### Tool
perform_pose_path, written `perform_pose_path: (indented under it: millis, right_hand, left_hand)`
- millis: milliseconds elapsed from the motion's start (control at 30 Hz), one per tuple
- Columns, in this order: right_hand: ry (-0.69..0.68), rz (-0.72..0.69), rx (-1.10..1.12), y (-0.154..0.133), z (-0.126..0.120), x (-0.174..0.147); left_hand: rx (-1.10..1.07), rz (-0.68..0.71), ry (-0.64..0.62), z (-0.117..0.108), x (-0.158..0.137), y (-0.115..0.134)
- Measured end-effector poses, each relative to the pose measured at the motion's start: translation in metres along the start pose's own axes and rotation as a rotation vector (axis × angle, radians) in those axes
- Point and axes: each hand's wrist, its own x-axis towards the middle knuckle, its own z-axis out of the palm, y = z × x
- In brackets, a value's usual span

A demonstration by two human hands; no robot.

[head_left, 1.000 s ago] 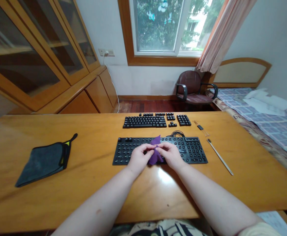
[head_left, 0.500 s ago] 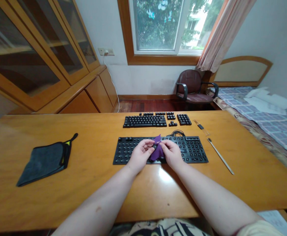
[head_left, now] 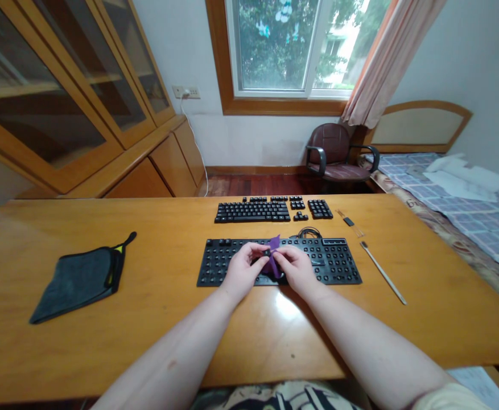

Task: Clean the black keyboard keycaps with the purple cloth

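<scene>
Over the middle of a black keyboard base [head_left: 338, 265] with its keycaps off, my two hands meet. My left hand [head_left: 244, 265] is closed, pinching a small black keycap [head_left: 267, 253] between thumb and fingers. My right hand [head_left: 296, 265] is closed on a thin purple cloth [head_left: 275, 243] and presses it against the keycap. Part of the cloth sticks up between the hands, and another part hangs below the fingers. A few keycaps [head_left: 221, 242] sit at the base's upper left. The keyboard's coiled cable [head_left: 309, 232] lies behind it.
Removed keycaps [head_left: 253, 212] lie in keyboard order at the table's far side. To the right are a wire keycap puller [head_left: 349, 221] and a long thin brush [head_left: 383, 273]. A folded grey towel [head_left: 76, 282] lies on the left of the wooden table [head_left: 168, 341].
My right fingers have shifted slightly left against the keycap, and the purple cloth has bunched narrower. My left hand stays nearly in place.
</scene>
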Motion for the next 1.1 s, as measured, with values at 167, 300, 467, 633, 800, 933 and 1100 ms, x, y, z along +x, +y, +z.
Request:
perform_pose_path:
  millis: [167,300,467,633,800,933,1100]
  right_hand:
    - [-0.013,-0.027,0.007,0.002,0.0,-0.001]
    - [-0.009,-0.029,0.003,0.001,0.001,-0.001]
    - [-0.002,-0.021,-0.005,0.001,0.001,-0.001]
    - [0.024,0.003,0.018,0.002,0.001,-0.002]
    - [0.01,0.047,0.049,0.004,0.002,-0.001]
    - [0.01,0.04,0.041,0.003,0.001,0.0]
    - [0.013,0.027,0.037,0.003,0.0,0.0]
  left_hand:
    - [0.27,0.124,-0.011,-0.004,-0.003,0.006]
    - [0.366,0.178,-0.037,-0.005,-0.003,0.01]
    - [0.408,0.166,0.011,-0.004,-0.001,0.006]
    - [0.495,0.188,0.029,-0.009,0.0,0.018]
    - [0.682,0.268,0.106,-0.033,0.023,0.049]
    - [0.823,0.22,0.034,-0.064,0.053,0.048]
    - [0.909,0.061,0.015,-0.091,0.064,0.017]
